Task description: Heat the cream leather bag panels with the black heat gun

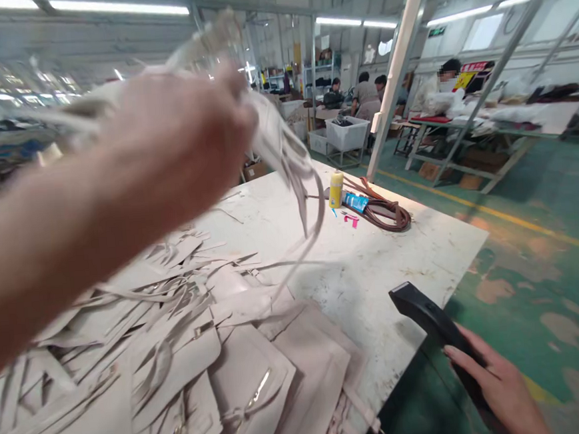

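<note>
My left hand [187, 131] is raised at upper left, smeared by motion, with its fingers closed round a pale beige leather bag piece [276, 134]. Thin straps trail from that piece toward the table. At lower right my right hand [497, 381] grips a black handheld tool [435, 322] with a broad, flat end, held by the table's corner edge. Beneath my left arm lies a large heap of beige leather bag pieces [251, 367] with straps, zips and metal fittings.
On the white table [354, 272] stand a yellow bottle [336, 190] and a coil of brown leather straps [387, 216] with a blue packet [356, 202]. A slanted post [393, 75] rises behind. Several people work at farther tables, near white bins [347, 132].
</note>
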A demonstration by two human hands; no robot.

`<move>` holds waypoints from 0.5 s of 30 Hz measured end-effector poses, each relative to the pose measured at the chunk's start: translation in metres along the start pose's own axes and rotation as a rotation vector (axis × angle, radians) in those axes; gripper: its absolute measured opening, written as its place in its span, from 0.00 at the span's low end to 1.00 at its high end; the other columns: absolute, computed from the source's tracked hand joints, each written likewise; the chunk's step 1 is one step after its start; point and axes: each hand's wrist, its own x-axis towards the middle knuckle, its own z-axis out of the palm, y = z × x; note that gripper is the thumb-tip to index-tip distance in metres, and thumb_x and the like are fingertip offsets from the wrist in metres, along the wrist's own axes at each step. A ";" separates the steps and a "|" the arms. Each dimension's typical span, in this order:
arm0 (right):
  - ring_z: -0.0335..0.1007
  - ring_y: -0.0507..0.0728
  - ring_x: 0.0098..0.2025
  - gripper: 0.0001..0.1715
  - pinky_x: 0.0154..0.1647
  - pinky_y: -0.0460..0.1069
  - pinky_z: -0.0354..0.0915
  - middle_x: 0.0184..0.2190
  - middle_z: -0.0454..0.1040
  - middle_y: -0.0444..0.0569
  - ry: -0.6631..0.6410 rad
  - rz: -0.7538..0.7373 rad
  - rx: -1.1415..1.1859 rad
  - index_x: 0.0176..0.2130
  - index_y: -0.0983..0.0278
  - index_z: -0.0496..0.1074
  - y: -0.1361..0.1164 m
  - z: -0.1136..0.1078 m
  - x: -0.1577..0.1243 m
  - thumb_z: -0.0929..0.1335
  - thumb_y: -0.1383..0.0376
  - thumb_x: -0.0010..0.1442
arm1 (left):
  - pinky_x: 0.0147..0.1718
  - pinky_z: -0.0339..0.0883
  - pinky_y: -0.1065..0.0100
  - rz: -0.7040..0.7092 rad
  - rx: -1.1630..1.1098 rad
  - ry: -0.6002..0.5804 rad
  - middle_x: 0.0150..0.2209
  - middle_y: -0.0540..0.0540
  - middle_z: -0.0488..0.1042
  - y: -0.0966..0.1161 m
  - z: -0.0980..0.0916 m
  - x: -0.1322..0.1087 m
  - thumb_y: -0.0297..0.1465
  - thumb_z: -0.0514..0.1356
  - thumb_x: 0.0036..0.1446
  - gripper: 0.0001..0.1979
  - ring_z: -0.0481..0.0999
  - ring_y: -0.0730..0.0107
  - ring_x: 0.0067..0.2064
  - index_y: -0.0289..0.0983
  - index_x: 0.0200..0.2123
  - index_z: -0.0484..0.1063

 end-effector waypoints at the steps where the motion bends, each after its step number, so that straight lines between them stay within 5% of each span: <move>1: 0.57 0.65 0.57 0.37 0.58 0.58 0.54 0.55 0.65 0.49 -0.013 -0.006 0.013 0.55 0.61 0.61 0.001 0.001 -0.002 0.63 0.47 0.52 | 0.35 0.61 0.48 0.106 0.056 -0.093 0.42 0.43 0.58 0.011 0.033 -0.032 0.25 0.36 0.56 0.19 0.66 0.46 0.46 0.25 0.36 0.64; 4: 0.58 0.64 0.57 0.36 0.59 0.58 0.53 0.55 0.65 0.50 -0.072 -0.025 0.013 0.55 0.61 0.60 0.002 0.009 -0.010 0.63 0.47 0.52 | 0.34 0.66 0.61 0.276 -0.027 -0.390 0.47 0.38 0.62 0.050 0.162 -0.141 0.17 0.46 0.49 0.15 0.69 0.62 0.39 0.30 0.37 0.66; 6: 0.57 0.64 0.57 0.35 0.58 0.57 0.55 0.54 0.65 0.50 -0.149 -0.049 -0.013 0.56 0.61 0.60 -0.004 0.018 -0.016 0.63 0.48 0.53 | 0.32 0.66 0.63 0.222 -0.157 -0.498 0.43 0.40 0.66 0.074 0.245 -0.207 0.16 0.47 0.48 0.13 0.69 0.64 0.36 0.34 0.32 0.67; 8: 0.58 0.63 0.57 0.34 0.57 0.55 0.57 0.54 0.66 0.50 -0.252 -0.105 -0.033 0.56 0.61 0.59 -0.015 0.028 -0.022 0.63 0.49 0.54 | 0.38 0.64 0.61 0.083 -0.253 -0.486 0.46 0.42 0.66 0.090 0.302 -0.254 0.17 0.49 0.48 0.13 0.67 0.62 0.40 0.35 0.34 0.67; 11: 0.57 0.60 0.58 0.32 0.58 0.53 0.56 0.55 0.65 0.48 -0.413 -0.208 -0.037 0.56 0.61 0.59 -0.037 0.047 -0.029 0.62 0.52 0.55 | 0.43 0.60 0.58 -0.114 -0.389 -0.362 0.50 0.42 0.63 0.096 0.332 -0.284 0.18 0.50 0.46 0.16 0.64 0.60 0.46 0.37 0.39 0.66; 15: 0.56 0.58 0.58 0.31 0.59 0.54 0.54 0.57 0.62 0.48 -0.593 -0.296 -0.077 0.57 0.59 0.58 -0.062 0.079 -0.040 0.62 0.55 0.56 | 0.46 0.59 0.60 -0.177 -0.569 -0.254 0.49 0.44 0.65 0.086 0.332 -0.288 0.19 0.50 0.48 0.17 0.63 0.62 0.48 0.38 0.40 0.66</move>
